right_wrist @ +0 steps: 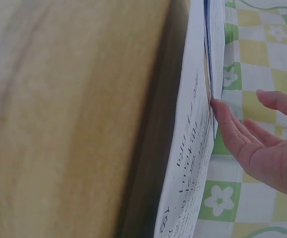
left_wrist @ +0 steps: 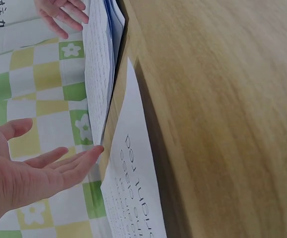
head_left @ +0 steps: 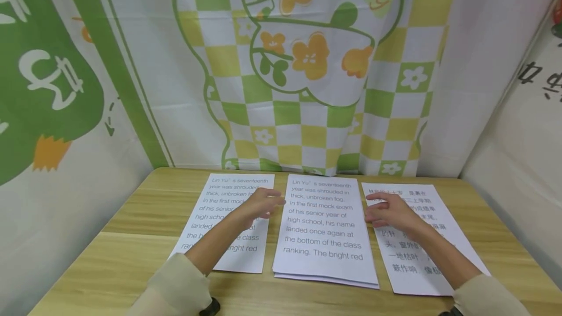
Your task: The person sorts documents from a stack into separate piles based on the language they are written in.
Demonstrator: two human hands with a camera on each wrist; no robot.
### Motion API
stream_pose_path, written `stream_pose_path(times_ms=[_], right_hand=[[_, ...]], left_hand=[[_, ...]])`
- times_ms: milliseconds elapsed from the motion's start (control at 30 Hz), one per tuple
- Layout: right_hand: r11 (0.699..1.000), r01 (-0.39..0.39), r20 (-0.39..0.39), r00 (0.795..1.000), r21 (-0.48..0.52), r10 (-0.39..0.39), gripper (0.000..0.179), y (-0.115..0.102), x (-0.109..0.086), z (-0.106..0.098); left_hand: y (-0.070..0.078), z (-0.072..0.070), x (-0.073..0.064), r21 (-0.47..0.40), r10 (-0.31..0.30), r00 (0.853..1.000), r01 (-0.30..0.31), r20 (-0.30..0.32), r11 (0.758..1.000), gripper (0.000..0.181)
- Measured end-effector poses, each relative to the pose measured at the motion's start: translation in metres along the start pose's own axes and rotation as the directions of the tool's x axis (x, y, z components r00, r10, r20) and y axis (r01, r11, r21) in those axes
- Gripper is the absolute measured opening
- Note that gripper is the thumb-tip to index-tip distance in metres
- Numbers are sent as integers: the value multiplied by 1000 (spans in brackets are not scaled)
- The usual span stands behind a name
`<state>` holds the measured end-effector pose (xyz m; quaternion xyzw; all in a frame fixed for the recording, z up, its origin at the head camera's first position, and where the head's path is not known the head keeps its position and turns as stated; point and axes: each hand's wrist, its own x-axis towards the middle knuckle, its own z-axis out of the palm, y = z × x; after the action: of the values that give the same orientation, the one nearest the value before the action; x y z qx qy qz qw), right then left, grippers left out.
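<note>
Three sets of printed paper lie side by side on a wooden table. The middle stack of paper point(head_left: 325, 230) carries English text, and its lower edge shows more than one sheet. My left hand point(head_left: 261, 204) is at its left edge, over the left English sheet point(head_left: 246, 257), fingers relaxed and pointing toward the stack. On the other side, my right hand point(head_left: 391, 213) has its fingertips at the stack's right edge, above the right sheet with Chinese text point(head_left: 417, 277). In the wrist views both palms face the stack, thumbs apart from the fingers, and neither grips anything.
The wooden table point(head_left: 127, 228) reaches back to a checked curtain point(head_left: 285, 111) with flowers. Printed cloth walls point(head_left: 522, 145) stand at left and right. Dark bands point(head_left: 210, 307) show at both wrists below the light sleeves point(head_left: 182, 282).
</note>
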<state>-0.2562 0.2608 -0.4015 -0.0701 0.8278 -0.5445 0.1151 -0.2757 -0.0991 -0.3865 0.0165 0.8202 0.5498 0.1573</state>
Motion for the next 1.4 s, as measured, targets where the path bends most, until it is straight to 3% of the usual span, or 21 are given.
stream_pose_path(times_ms=[367, 933, 1400], right_hand=[[1000, -13, 1, 1000, -7, 13, 64, -3, 0, 0], [999, -3, 28, 1000, 38, 2, 64, 0, -2, 0], [999, -20, -21, 1000, 48, 21, 60, -5, -5, 2]], left_hand=[[-4, -1, -2, -59, 5, 998, -2, 60, 998, 57], [-3, 3, -4, -107, 4, 996, 5, 85, 994, 56], [-6, -1, -4, -169, 35, 995, -18, 98, 985, 56]])
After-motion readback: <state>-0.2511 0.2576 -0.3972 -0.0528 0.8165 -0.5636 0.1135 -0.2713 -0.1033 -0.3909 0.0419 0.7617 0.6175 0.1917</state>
